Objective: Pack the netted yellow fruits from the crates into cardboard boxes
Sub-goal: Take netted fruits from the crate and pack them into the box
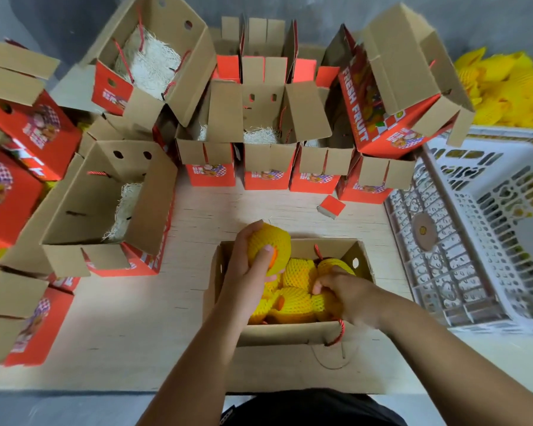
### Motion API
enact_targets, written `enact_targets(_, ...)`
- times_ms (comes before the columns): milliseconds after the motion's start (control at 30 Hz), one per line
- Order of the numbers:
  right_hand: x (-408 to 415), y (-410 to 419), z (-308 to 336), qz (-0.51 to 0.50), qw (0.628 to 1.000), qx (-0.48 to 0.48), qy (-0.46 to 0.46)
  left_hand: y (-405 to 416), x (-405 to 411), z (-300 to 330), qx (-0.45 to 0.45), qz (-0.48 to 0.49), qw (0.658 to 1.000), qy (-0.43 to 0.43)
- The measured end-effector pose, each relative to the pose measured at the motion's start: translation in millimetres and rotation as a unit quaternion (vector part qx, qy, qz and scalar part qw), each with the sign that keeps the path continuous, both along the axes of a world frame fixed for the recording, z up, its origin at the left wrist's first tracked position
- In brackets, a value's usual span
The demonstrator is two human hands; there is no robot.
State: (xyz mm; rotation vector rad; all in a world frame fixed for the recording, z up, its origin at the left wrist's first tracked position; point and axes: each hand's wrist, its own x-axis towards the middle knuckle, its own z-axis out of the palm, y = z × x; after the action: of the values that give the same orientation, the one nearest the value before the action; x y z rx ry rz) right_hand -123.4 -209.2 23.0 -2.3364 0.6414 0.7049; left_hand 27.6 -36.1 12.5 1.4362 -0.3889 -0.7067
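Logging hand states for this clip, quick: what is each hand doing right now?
Left hand: holds a netted yellow fruit above the cardboard box.
Right hand: fingers curled on a netted fruit in the box.

Fruits (299, 290) in near box (277, 333); open boxes (268, 158) behind; crate (486, 229) right

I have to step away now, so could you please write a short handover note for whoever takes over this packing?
Left hand grips a netted fruit over the near box.
Right hand is in that box, pinching a fruit already packed.
Done: the near box holds several fruits and looks nearly full.
Left: seat the held fruit, then fill the open boxes behind, which show only white padding.
The white crate on the right looks nearly empty.
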Motion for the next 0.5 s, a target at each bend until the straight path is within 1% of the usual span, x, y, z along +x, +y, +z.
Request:
enact_targets(100, 12.2, 2.9, 4.6, 0.02, 0.999, -0.023, 0.031, 0.7, -1.5, -0.2, 0.003, 0.004, 1.0, -0.006)
enact_targets(133, 13.8, 4.9, 8.2, 0.007, 1.0, -0.019, 0.015, 1.3, -1.6, -2.0, 0.007, -0.001, 1.0, -0.002)
enact_targets(167, 14.3, 7.5, 11.5, -0.032, 0.999, -0.001, -0.026, 2.5, -1.7, -4.2, 0.011, -0.01, 1.0, -0.001)
enact_targets(200, 13.8, 11.9, 15.5, -0.093, 0.99, 0.021, -0.101, 3.1, -2.1, -6.5, 0.013, -0.019, 1.0, -0.004)
enact_targets(233, 14.9, 19.0, 21.0, -0.158, 0.968, 0.038, -0.19, 3.2, -2.6, -8.5, 0.012, -0.027, 1.0, -0.008)
enact_targets(267, 16.6, 27.3, 27.9, -0.222, 0.936, 0.072, -0.262, 3.0, -3.8, -10.2, 0.012, -0.032, 0.999, -0.012)
enact_targets(300, 18.8, 35.6, 34.9, -0.278, 0.903, 0.143, -0.295, 2.1, -5.5, -10.5, 0.015, -0.035, 0.999, -0.021)
enact_targets(333, 22.0, 44.8, 40.6, -0.325, 0.865, 0.252, -0.286, 1.1, -8.0, -9.5, 0.02, -0.04, 0.998, -0.039)
enact_targets(367, 24.7, 53.2, 43.6, -0.361, 0.819, 0.365, -0.255, 0.6, -10.4, -8.2, 0.026, -0.046, 0.996, -0.064)
enact_targets(400, 26.2, 60.3, 45.2, -0.388, 0.774, 0.444, -0.228, 0.1, -12.3, -7.1, 0.032, -0.056, 0.994, -0.092)
enact_targets(433, 27.0, 65.2, 45.0, -0.405, 0.741, 0.486, -0.225, -0.3, -13.8, -5.8, 0.042, -0.069, 0.99, -0.117)
enact_targets(500, 27.4, 71.3, 40.7, -0.444, 0.706, 0.488, -0.257, -0.1, -14.4, -1.3, 0.076, -0.107, 0.976, -0.172)
